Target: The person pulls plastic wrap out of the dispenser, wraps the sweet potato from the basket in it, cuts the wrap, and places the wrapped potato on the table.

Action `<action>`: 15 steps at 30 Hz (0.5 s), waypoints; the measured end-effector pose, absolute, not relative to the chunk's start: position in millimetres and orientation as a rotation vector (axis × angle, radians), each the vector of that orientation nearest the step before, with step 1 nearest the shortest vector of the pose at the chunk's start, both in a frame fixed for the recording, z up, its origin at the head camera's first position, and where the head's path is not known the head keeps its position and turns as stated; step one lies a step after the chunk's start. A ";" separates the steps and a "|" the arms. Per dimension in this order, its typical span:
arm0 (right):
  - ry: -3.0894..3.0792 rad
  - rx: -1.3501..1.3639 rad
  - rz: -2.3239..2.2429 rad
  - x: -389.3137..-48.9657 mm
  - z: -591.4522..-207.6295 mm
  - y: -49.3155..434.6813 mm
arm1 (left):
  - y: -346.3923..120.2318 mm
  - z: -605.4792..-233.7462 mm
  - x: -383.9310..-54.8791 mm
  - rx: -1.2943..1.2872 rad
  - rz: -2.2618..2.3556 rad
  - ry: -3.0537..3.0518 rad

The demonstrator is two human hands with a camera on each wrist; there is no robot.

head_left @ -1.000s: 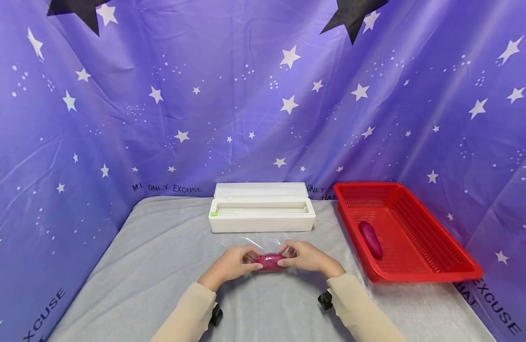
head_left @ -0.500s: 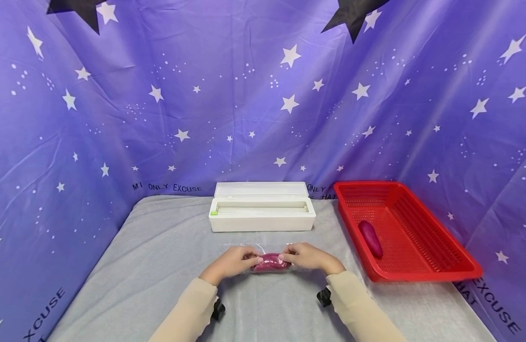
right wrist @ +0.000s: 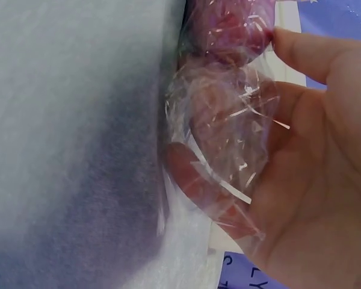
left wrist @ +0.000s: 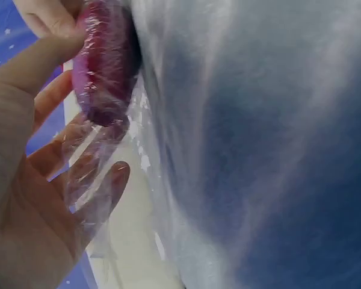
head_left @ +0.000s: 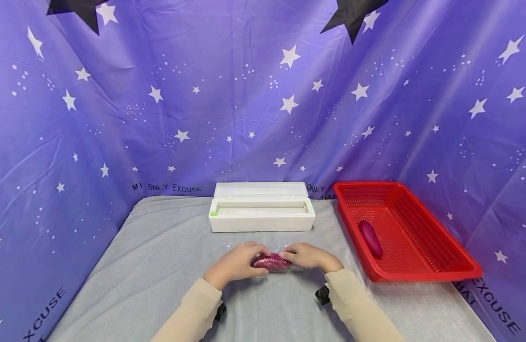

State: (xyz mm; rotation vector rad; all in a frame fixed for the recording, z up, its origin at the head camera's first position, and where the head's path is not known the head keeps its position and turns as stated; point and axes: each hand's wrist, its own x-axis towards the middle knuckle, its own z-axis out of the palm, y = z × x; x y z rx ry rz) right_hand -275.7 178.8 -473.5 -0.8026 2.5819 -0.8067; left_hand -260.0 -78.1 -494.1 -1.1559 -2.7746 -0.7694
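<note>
A smooth purple-red vegetable [head_left: 270,261], long with rounded ends, lies wrapped in clear cling film between the two hands, low over the grey cloth. At its left end the left hand [head_left: 238,262] holds it, thumb on the near side and fingers behind. The right hand [head_left: 307,255] grips the opposite end, its thumb against the vegetable. In the right wrist view, crumpled cling film [right wrist: 228,126] trails off that end across the right fingers. Loose film [left wrist: 90,174] also hangs over the left fingers in the left wrist view.
Behind the hands stands a white cling film box [head_left: 263,224] with its lid raised and a roll inside. To the right is a red perforated basket [head_left: 425,276] holding a second purple-red vegetable [head_left: 370,239]. A purple star-printed curtain [head_left: 246,109] surrounds the cloth-covered table [head_left: 160,247].
The film's spread edges have been drawn in around the vegetable. My left hand has shifted slightly right and further over its end; the right hand stays nearly in place.
</note>
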 end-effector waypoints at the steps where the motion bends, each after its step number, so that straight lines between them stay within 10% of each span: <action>1: 2.580 -0.795 -0.797 -275.8 -474.0 179.0 | -77.5 -495.3 -259.5 -1.146 -0.765 -2.783; 15: 2.644 -0.804 -0.860 -274.4 -476.8 182.4 | -75.0 -499.8 -271.5 -1.148 -1.043 -2.815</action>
